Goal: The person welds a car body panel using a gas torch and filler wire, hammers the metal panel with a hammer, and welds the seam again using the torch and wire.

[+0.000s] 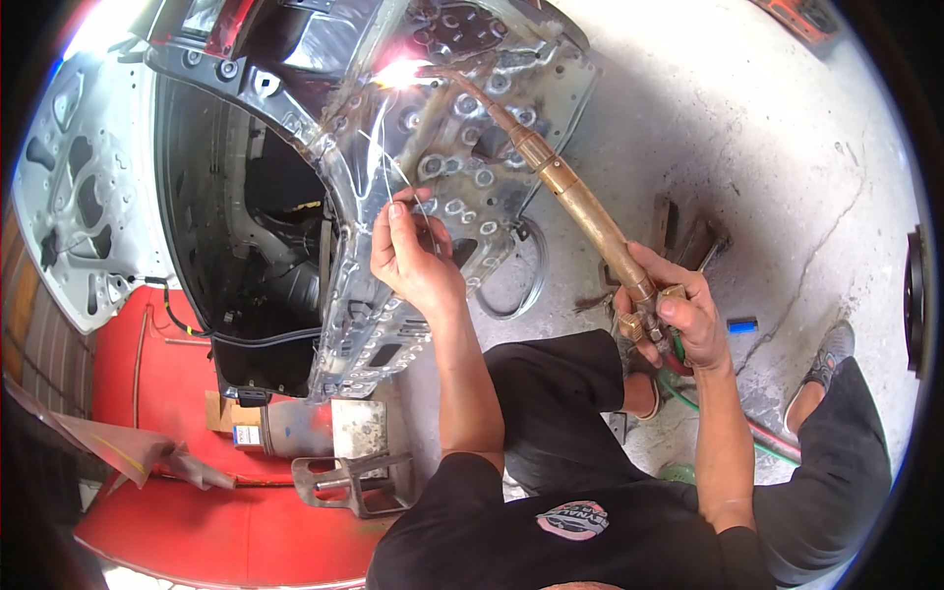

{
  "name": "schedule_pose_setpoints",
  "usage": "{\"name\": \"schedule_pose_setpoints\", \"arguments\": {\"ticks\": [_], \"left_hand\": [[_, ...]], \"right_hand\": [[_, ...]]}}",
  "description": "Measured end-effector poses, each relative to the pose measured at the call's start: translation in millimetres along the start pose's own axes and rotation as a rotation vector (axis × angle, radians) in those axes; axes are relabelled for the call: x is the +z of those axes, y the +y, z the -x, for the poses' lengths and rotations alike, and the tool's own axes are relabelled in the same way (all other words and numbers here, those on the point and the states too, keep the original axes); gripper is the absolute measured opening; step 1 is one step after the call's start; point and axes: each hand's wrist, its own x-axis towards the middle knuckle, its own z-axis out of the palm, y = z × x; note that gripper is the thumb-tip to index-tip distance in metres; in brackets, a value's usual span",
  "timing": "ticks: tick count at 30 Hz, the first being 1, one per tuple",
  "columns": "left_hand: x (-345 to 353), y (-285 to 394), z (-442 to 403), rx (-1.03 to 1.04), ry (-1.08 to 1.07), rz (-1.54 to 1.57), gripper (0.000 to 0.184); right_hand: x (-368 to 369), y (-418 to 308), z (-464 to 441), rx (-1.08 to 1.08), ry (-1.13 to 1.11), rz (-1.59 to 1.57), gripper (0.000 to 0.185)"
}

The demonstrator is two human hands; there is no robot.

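My right hand (678,307) is closed round the valve end of a brass torch (590,216), with green and red hoses (762,438) running from it. The torch tip points up and left to a bright glow (403,73) on the bare metal car body panel (442,157). My left hand (418,251) pinches a thin wire rod (382,147) between thumb and fingers, below the glow; the rod's upper end fades into the glare. Weld spots dot the panel around it.
A silver door shell (84,167) stands at the left beside the dark car opening. On the red surface (167,393) lie a cylinder (295,428) and a metal bracket (354,487). A wire coil (536,285) and blue object (742,325) lie on the concrete floor.
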Motion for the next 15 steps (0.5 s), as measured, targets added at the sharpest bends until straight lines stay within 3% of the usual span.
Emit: {"name": "schedule_pose_setpoints", "arguments": {"ticks": [15], "left_hand": [[1.0, -1.2, -1.7, 0.004, 0.003, 0.003, 0.026]], "right_hand": [[9.0, -3.8, 0.4, -0.012, 0.059, 0.021, 0.071]]}}
